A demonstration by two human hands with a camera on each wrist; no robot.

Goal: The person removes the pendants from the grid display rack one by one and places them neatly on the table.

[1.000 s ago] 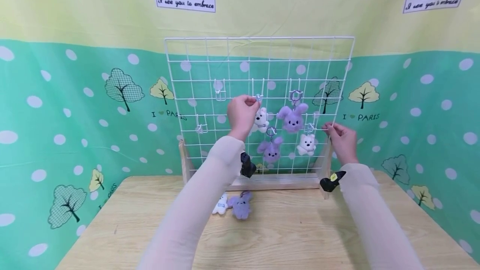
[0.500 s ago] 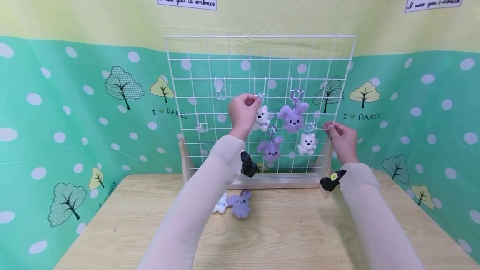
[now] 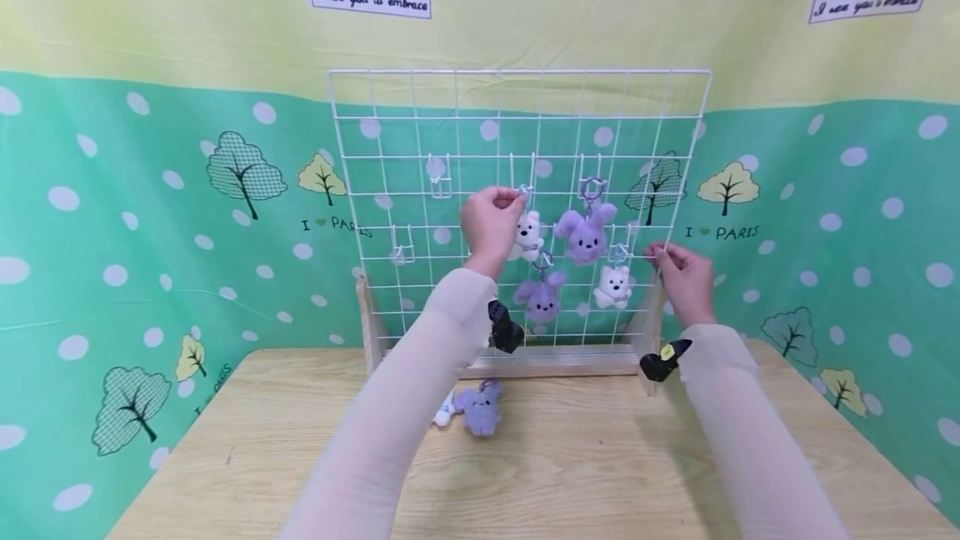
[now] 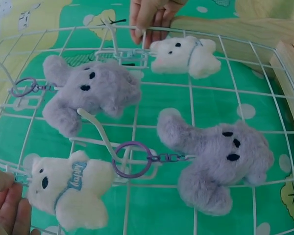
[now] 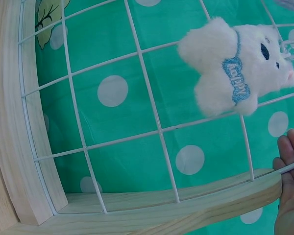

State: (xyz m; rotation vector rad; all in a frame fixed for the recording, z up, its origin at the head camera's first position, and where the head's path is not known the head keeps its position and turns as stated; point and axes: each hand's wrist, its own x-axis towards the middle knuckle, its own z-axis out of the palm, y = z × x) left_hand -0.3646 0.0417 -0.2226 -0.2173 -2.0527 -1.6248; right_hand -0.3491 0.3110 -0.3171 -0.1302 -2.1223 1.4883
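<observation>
My left hand (image 3: 489, 226) pinches the blue ring at the top of a white plush bear keychain (image 4: 73, 188), close to a hook in the middle of the white wire grid (image 3: 495, 117). Whether the ring sits on that hook is hidden by the fingers. My right hand (image 3: 684, 275) grips the grid's right edge wire between thumb and fingers. Two purple bunny keychains, an upper one (image 3: 585, 236) and a lower one (image 3: 542, 298), hang from hooks by their rings. Another white bear keychain (image 5: 230, 68) hangs at the lower right, near my right hand.
Bare hooks, one upper (image 3: 441, 187) and one lower (image 3: 402, 253), are on the grid's left half. A purple bunny keychain (image 3: 480, 411) and a partly covered white bear keychain (image 3: 444, 412) lie on the wooden table (image 3: 555, 457). Wooden feet (image 3: 651, 332) support the grid.
My left hand, with the white bear keychain, has shifted slightly to the right. The right hand keeps its hold on the grid's edge.
</observation>
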